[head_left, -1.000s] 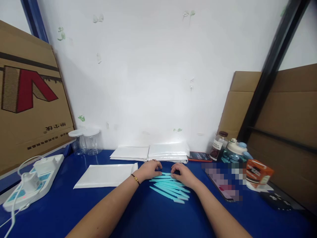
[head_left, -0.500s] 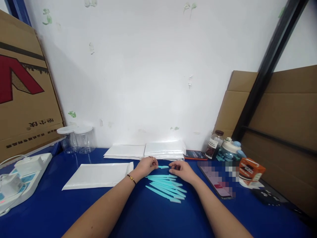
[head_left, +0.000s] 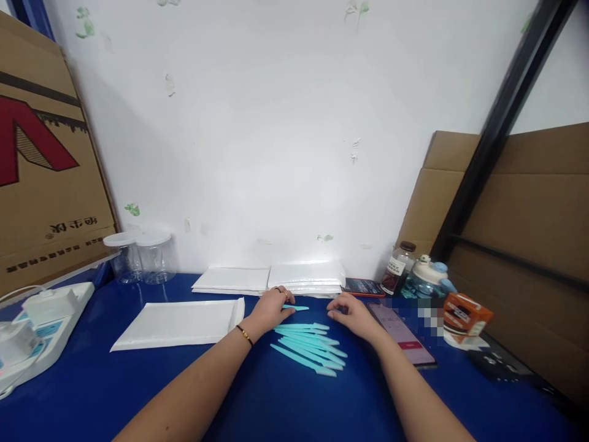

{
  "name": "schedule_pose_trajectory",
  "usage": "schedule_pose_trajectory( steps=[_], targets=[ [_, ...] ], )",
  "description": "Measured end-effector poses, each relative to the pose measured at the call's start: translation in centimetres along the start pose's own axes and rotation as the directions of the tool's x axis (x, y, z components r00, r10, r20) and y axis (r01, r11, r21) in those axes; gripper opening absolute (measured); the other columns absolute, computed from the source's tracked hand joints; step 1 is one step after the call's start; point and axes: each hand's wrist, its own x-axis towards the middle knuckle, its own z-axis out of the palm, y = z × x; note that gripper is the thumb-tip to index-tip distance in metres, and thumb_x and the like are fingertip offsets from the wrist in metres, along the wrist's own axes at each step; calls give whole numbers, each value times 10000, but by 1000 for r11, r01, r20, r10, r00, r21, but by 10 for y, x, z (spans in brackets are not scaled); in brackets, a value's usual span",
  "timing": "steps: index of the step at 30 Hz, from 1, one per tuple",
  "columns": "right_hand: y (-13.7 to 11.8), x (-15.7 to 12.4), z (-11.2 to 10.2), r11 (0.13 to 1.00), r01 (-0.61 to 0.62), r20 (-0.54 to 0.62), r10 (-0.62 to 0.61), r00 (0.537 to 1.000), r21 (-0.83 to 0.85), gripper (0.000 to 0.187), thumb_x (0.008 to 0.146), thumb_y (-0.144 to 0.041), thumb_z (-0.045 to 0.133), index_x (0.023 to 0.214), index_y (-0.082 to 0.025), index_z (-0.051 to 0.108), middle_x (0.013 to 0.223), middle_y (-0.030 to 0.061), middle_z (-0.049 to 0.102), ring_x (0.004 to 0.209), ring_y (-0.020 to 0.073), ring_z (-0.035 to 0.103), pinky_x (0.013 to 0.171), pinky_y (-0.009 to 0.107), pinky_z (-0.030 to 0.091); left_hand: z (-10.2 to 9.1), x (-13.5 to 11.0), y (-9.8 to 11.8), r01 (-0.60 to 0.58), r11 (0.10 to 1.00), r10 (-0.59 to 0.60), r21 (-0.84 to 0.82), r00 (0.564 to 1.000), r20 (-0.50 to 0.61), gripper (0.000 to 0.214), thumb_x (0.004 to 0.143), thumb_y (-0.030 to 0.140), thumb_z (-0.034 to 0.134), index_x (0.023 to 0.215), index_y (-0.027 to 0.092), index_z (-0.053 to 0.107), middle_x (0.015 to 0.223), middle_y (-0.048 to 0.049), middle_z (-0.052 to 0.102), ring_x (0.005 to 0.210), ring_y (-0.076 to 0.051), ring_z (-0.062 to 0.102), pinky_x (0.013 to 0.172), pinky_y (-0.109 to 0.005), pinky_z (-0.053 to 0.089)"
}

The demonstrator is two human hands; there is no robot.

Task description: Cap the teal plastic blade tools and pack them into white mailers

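Turquoise eyebrow razors (head_left: 309, 350), several of them, lie loosely fanned on the blue tabletop between my forearms. Just beyond this group, my left hand (head_left: 272, 307) grips one more eyebrow razor (head_left: 300, 308) with its fingertips, low over the table. One end of that razor points right, and the rest is covered by my fingers. My right hand (head_left: 352, 314) is off to the right, its fingers curved and the thumb apart, with nothing visible between them. A white padded mailer (head_left: 177, 325) lies flat to the left of my left hand.
Stacked white mailers (head_left: 306, 279) lie against the wall. Two clear lidded jars (head_left: 156, 261) and a power strip (head_left: 59, 331) are at left. On the right are a phone (head_left: 402, 337), another phone (head_left: 363, 286), a brown-capped bottle (head_left: 396, 270), a water bottle (head_left: 426, 279) and an orange box (head_left: 467, 316).
My right hand has moved right, away from the razor at my left fingertips. That razor has shifted slightly left and up with my left hand. The fanned razors have stayed put.
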Motion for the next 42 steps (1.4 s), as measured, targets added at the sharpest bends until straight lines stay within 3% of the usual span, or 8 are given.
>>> schedule_pose_trajectory(
  steps=[3, 8, 16, 20, 24, 29, 38, 42],
  targets=[
    [-16, -1, 11, 998, 37, 108, -33, 994, -44, 151, 695, -342, 675, 791, -226, 685, 860, 25, 604, 861, 200, 546, 781, 322, 397, 1, -2, 11, -39, 999, 41, -20, 994, 102, 213, 756, 381, 607, 882, 213, 646, 882, -25, 629, 855, -173, 563, 717, -246, 408],
    [-23, 2, 23, 999, 40, 180, -34, 983, -31, 100, 704, -295, 657, 700, -195, 648, 818, 18, 592, 836, 184, 548, 727, 281, 397, 5, 1, 17, 79, 996, -61, -50, 956, 285, 161, 759, 319, 575, 787, 188, 665, 743, -17, 667, 669, -145, 579, 562, -223, 373],
    [10, 2, -1, 995, -66, 46, 69, 997, -72, 88, 701, -263, 656, 690, -178, 637, 790, 27, 577, 749, 174, 545, 680, 271, 412, -14, 2, -10, 141, 988, -150, 66, 975, 161, 150, 765, 323, 573, 759, 197, 655, 769, -12, 655, 715, -152, 588, 623, -229, 388],
    [-5, -1, -3, 999, 1, 48, 1, 999, -36, 141, 758, -333, 622, 762, -197, 659, 828, 23, 582, 790, 170, 549, 712, 270, 409, -21, -1, -6, 97, 994, -101, 50, 990, 99, 219, 730, 394, 612, 847, 211, 641, 875, -16, 629, 798, -158, 577, 665, -227, 393],
    [-35, -5, 13, 997, 65, 192, -56, 980, -41, 117, 710, -315, 687, 769, -218, 662, 807, 1, 578, 780, 152, 544, 686, 243, 397, -13, -3, 12, -13, 999, 24, -48, 970, 241, 235, 700, 403, 619, 829, 209, 648, 815, -8, 625, 739, -145, 564, 620, -212, 384],
    [-39, -1, 23, 997, 59, 204, -50, 978, -39, 70, 711, -251, 685, 716, -193, 645, 771, -4, 581, 715, 126, 531, 631, 216, 387, -4, 0, 17, 32, 996, -3, -83, 947, 322, 163, 737, 311, 531, 741, 189, 640, 701, -3, 633, 625, -127, 547, 528, -213, 342],
    [-1, -3, -10, 993, -101, -18, 100, 995, -55, 144, 696, -301, 689, 751, -175, 643, 795, 16, 599, 720, 150, 552, 657, 251, 428, -23, 3, -11, 159, 986, -163, 42, 978, 133, 185, 688, 358, 609, 799, 212, 640, 808, -9, 646, 744, -160, 576, 620, -234, 376],
    [-18, -7, -1, 998, 45, 146, -50, 988, 32, 168, 719, -350, 676, 771, -192, 657, 816, 8, 585, 721, 133, 550, 645, 225, 427, -20, -1, 5, 34, 998, -25, -44, 983, 181, 308, 687, 472, 613, 843, 209, 642, 847, -14, 629, 758, -158, 569, 631, -225, 384]
  ],
)
